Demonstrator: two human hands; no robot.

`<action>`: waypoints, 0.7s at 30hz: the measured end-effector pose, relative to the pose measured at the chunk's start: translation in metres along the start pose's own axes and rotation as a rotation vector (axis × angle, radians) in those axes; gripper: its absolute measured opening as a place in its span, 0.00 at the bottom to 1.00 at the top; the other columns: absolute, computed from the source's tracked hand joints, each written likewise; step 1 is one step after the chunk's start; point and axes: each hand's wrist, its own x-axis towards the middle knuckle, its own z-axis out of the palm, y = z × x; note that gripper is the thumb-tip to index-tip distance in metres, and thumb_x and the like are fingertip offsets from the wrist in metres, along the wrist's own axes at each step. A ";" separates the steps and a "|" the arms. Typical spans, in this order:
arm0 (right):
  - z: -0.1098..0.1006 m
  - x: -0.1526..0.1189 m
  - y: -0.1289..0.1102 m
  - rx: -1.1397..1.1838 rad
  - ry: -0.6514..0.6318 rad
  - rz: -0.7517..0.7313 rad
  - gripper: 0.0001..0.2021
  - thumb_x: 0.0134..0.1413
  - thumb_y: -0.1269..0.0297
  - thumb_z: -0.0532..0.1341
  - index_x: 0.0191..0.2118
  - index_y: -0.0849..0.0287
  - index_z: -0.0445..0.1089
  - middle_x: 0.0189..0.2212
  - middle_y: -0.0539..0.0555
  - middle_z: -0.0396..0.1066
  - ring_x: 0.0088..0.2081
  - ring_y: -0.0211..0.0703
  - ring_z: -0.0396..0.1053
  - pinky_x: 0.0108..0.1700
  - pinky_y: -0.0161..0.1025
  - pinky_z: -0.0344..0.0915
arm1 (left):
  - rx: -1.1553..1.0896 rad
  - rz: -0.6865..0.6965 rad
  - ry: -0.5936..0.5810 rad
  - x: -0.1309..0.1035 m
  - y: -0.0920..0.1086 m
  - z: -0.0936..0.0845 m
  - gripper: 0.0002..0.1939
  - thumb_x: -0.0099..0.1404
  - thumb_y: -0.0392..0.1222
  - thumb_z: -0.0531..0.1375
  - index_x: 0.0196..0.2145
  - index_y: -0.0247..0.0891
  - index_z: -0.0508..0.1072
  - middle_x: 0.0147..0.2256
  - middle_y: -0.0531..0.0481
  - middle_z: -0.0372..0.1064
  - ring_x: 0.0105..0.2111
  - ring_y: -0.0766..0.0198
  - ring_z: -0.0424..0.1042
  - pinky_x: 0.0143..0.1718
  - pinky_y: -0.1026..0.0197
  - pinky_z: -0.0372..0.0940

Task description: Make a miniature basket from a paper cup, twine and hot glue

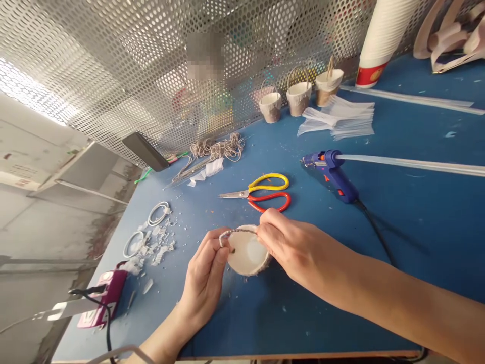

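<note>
Two bare hands at one small cup (242, 260), just on the near side of the scissors (244, 193). White inside, with mouth turned upward. Across this mouth, one curved, twisted cord (242, 231). With the left hand (204, 273): thumb and fingers closed together, pinching the left end of the cord at the rim. With the right hand (299, 247): fingertips pinching the other end, very near to the red loop of the scissors.

To the right of the scissors, a blue glue gun (333, 177) with a long clear stick (409, 164) in its back. Beyond the scissors, toward the right, three little buckets (298, 103), white strips (341, 119) and stacked paper cups (379, 45). Beyond, toward the left, a string bundle (227, 146) and a dark phone (146, 150). Left of the scissors, two white rings among scraps (162, 253); farther left and nearer, a purple socket block (112, 290).
</note>
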 end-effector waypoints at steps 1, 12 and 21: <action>0.000 0.000 0.000 0.002 0.008 0.000 0.16 0.53 0.85 0.43 0.33 0.64 0.65 0.30 0.57 0.62 0.29 0.42 0.63 0.30 0.38 0.62 | 0.012 0.005 -0.009 0.001 0.001 -0.001 0.11 0.70 0.41 0.48 0.37 0.40 0.70 0.43 0.46 0.68 0.41 0.61 0.67 0.40 0.60 0.65; 0.001 0.001 0.000 -0.010 0.033 -0.014 0.17 0.52 0.85 0.42 0.31 0.64 0.64 0.28 0.56 0.60 0.25 0.40 0.59 0.27 0.37 0.60 | 0.151 0.050 -0.053 0.004 0.008 -0.004 0.12 0.70 0.38 0.46 0.40 0.41 0.68 0.37 0.49 0.67 0.34 0.65 0.67 0.35 0.63 0.64; -0.006 0.001 0.001 -0.172 0.019 -0.136 0.14 0.49 0.85 0.48 0.30 0.65 0.68 0.25 0.55 0.59 0.28 0.42 0.59 0.25 0.37 0.58 | 0.302 0.183 -0.085 0.006 0.008 -0.006 0.12 0.69 0.33 0.45 0.46 0.40 0.64 0.37 0.47 0.68 0.33 0.66 0.69 0.33 0.66 0.64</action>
